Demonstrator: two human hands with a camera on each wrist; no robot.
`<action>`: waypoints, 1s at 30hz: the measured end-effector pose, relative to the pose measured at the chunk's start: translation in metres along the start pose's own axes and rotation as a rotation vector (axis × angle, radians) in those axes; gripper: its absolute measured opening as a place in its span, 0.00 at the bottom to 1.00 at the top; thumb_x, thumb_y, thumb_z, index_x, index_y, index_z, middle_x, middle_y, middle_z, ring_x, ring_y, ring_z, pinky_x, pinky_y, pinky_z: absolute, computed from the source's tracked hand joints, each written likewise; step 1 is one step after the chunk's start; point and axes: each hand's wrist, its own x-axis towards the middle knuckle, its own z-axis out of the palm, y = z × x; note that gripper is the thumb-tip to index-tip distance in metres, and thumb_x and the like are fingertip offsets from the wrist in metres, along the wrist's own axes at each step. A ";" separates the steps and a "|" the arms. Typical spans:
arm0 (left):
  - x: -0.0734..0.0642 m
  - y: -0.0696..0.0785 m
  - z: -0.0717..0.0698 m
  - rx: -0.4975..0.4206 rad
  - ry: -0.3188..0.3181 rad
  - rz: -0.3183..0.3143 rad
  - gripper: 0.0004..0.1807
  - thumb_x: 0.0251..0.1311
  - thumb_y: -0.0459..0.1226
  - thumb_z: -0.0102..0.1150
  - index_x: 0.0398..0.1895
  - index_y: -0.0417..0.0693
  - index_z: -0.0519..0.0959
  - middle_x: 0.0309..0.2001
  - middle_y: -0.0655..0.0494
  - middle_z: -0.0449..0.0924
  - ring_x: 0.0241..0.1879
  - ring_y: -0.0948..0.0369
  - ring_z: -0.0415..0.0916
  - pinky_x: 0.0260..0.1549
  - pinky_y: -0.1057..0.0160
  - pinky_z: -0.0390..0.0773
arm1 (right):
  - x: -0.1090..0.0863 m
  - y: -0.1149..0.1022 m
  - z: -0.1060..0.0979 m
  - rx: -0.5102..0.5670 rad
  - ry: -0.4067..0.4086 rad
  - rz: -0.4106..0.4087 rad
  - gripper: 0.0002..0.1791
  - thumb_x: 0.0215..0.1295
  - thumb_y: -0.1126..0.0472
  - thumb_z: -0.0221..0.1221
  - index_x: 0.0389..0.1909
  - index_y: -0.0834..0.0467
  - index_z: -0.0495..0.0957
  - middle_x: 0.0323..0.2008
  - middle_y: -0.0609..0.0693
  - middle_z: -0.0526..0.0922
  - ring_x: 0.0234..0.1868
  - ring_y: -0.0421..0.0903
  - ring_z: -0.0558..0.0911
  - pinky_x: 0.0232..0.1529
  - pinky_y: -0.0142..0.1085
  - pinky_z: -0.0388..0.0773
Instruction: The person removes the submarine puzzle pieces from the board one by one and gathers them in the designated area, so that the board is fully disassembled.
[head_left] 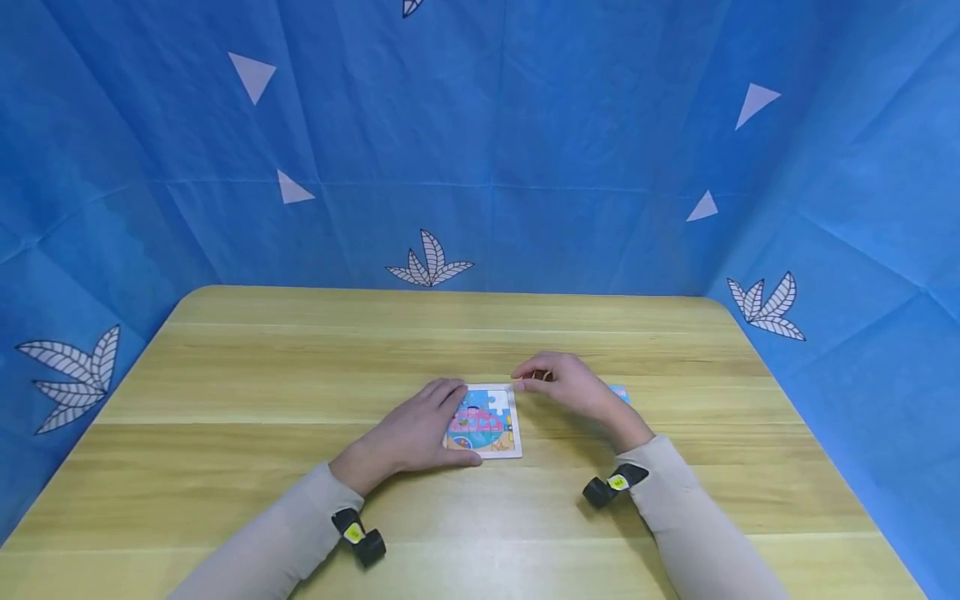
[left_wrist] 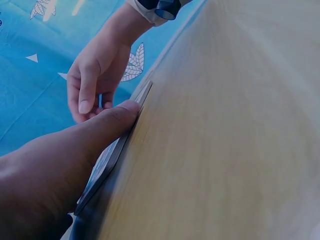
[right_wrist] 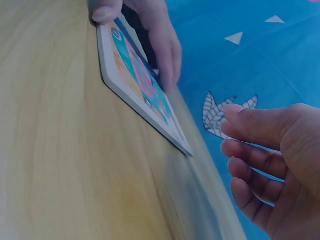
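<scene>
A small jigsaw puzzle (head_left: 480, 421) in a white frame lies on the wooden table, with a pink and teal sea creature pictured on it. At its upper right corner, a white bare patch (head_left: 498, 402) in a piece's outline shows. My left hand (head_left: 423, 427) rests along the puzzle's left side, its thumb at the near edge and its straight fingers at the far left corner. Close to the upper right corner, above the table, hovers my right hand (head_left: 566, 383), fingers loosely bent. In the right wrist view, nothing shows between that hand's thumb and fingers (right_wrist: 255, 155).
Partly hidden behind my right wrist, a blue puzzle piece (head_left: 620, 392) lies on the table (head_left: 300, 375). A blue cloth (head_left: 480, 125) with white leaves and triangles hangs around the table's back and sides.
</scene>
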 end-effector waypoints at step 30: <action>0.001 0.001 0.000 0.041 0.028 -0.013 0.63 0.47 0.79 0.44 0.73 0.40 0.60 0.70 0.48 0.59 0.68 0.51 0.56 0.68 0.53 0.58 | 0.012 -0.008 0.033 -0.120 -0.024 -0.041 0.05 0.66 0.56 0.63 0.39 0.49 0.86 0.37 0.39 0.78 0.36 0.38 0.75 0.39 0.36 0.74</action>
